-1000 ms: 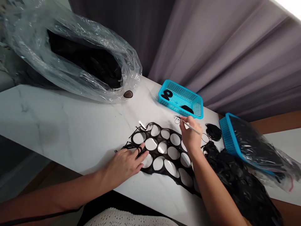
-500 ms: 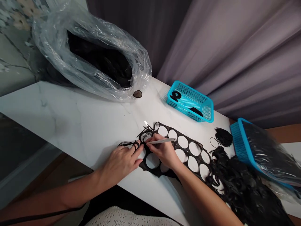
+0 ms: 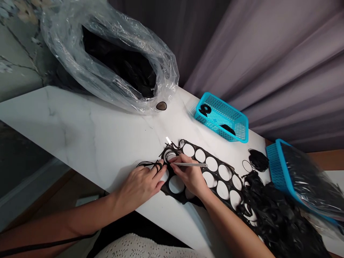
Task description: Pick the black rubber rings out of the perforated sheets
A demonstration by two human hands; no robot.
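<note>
A black sheet with rows of large round holes point(image 3: 203, 168) lies on the white marbled table. My right hand point(image 3: 190, 174) pinches a thin light-coloured tool point(image 3: 192, 165), its tip down at the sheet's left end. Beside it, my left hand point(image 3: 146, 181) presses on the left edge, with thin black cords point(image 3: 148, 163) running over and between its fingers. Whether those fingers grip the cords is too small to tell. More loose cord loops lie around the tool's tip.
A clear plastic bag point(image 3: 107, 77) of black material stands at the back left, a dark oval piece point(image 3: 161, 106) beside it. Blue baskets point(image 3: 244, 132) point(image 3: 285, 179) are at the right, near a black cord coil point(image 3: 258, 160) and bunched black material point(image 3: 287, 218).
The whole view has shifted slightly. The tool in my right hand now lies flatter, its rear end lower. My left hand keeps its place on the sheet's edge.
</note>
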